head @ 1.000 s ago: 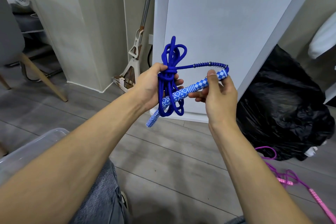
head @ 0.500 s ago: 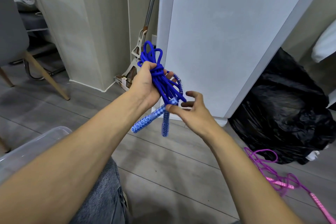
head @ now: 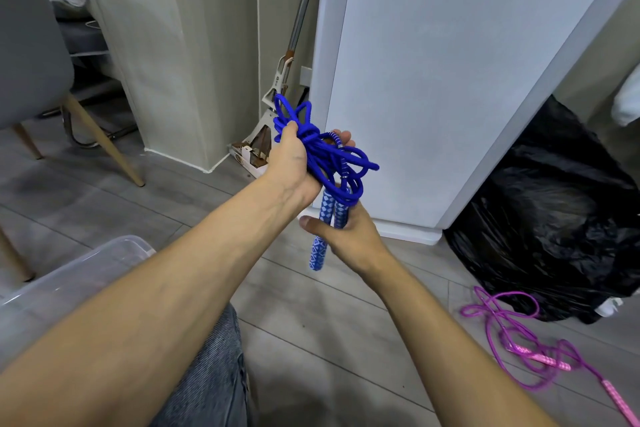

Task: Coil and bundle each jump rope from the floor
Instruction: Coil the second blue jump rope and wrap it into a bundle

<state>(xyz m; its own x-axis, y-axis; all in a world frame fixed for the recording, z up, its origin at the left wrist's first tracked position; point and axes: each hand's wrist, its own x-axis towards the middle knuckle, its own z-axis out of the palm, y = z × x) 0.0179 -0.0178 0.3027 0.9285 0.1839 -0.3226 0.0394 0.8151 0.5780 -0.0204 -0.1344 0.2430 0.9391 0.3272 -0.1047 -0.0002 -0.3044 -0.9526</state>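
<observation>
A blue jump rope (head: 332, 159) is bunched into a knotted coil in the air in front of me. My left hand (head: 294, 163) grips the coil at its knot, loops sticking out above and to the right. The two blue-and-white patterned handles (head: 325, 222) hang side by side below the coil. My right hand (head: 343, 236) is closed around both handles from the right, thumb across the front. A pink jump rope (head: 519, 347) lies loose and tangled on the floor at the lower right, apart from both hands.
A white appliance (head: 450, 80) stands straight ahead, a black rubbish bag (head: 554, 218) to its right. A mop (head: 277, 107) leans in the corner. A clear plastic bin (head: 69, 274) sits at the lower left beside my knee. A chair leg (head: 104, 142) is at the left.
My right hand let the second handle swing down, then closed around both handles below the coil. My left hand kept its grip on the coil, which tilted over.
</observation>
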